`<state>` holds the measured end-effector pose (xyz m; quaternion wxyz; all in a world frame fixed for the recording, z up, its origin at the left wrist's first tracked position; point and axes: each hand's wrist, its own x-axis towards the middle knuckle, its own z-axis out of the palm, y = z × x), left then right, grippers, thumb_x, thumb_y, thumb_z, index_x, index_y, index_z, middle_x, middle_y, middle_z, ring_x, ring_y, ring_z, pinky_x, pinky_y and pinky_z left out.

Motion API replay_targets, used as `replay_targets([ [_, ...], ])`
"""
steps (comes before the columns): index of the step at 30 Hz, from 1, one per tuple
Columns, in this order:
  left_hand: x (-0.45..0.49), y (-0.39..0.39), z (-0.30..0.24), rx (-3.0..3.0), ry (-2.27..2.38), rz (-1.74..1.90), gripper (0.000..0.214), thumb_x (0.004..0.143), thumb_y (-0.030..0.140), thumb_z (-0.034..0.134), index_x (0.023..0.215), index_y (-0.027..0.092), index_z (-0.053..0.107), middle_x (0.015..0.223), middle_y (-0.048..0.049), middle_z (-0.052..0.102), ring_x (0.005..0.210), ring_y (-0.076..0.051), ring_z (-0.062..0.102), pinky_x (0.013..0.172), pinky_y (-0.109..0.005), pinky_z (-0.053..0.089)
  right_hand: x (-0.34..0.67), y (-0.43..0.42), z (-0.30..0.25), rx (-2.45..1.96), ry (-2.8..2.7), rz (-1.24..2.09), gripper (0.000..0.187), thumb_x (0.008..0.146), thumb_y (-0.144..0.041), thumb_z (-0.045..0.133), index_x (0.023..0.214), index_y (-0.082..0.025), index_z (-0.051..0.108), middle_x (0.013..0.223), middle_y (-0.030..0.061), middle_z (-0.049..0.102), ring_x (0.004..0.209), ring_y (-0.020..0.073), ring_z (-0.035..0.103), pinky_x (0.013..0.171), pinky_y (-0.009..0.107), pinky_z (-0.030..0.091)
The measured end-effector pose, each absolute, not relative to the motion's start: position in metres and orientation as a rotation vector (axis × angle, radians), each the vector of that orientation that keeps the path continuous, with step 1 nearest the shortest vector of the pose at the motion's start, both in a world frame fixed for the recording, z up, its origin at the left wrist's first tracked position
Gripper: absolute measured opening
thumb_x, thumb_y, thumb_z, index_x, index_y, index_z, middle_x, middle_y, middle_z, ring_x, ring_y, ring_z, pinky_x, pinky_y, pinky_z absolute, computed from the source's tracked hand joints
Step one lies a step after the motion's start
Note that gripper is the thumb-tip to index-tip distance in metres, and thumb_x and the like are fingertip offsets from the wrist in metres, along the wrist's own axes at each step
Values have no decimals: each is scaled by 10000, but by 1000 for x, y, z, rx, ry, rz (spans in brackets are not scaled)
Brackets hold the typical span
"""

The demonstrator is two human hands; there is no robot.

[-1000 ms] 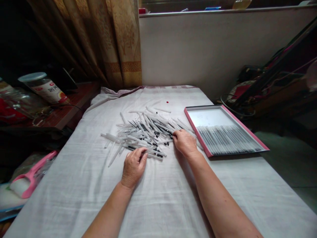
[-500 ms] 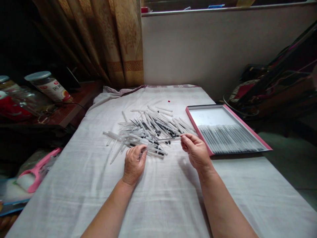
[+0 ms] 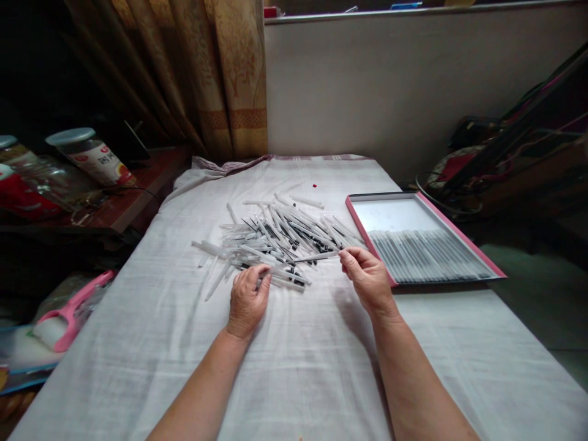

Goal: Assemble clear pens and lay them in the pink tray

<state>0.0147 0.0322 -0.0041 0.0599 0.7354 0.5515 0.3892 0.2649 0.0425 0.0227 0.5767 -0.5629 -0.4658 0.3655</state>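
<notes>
My right hand pinches the end of a thin pen refill, which points left over the pile's near edge. My left hand is closed at the front of the pile, its fingers around a clear pen barrel partly hidden by them. Behind both hands lies a loose pile of clear pen barrels, mixed with dark refills and small black caps. To the right, a shallow pink-edged box holds a neat row of clear pens with dark cores.
A white cloth covers the table. A small red piece lies beyond the pile. Pink-handled scissors are at the lower left. Jars stand on a brown side table, and a curtain hangs behind.
My right hand has shifted slightly right with the refill. The barrel at my left hand shows more clearly, angled toward the refill. The pile and box look the same.
</notes>
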Motion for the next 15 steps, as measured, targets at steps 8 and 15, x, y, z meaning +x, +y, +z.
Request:
replay_targets([
  [8,14,32,-5,2235,1657,1192,137,909,223,513,994,205,618,907,-46,717,846,-196,657,802,-329,482,270,43,18,-1313,-1067,867,291,755,-457,677,750,-168,644,577,-36,508,495,85,405,461,217,318],
  [15,15,29,-2,2395,1606,1111,153,925,248,515,1022,204,625,934,-59,716,874,-211,638,846,-366,448,265,42,22,-1352,-1158,835,302,743,-465,667,725,-164,651,553,-29,517,504,101,447,487,230,380],
])
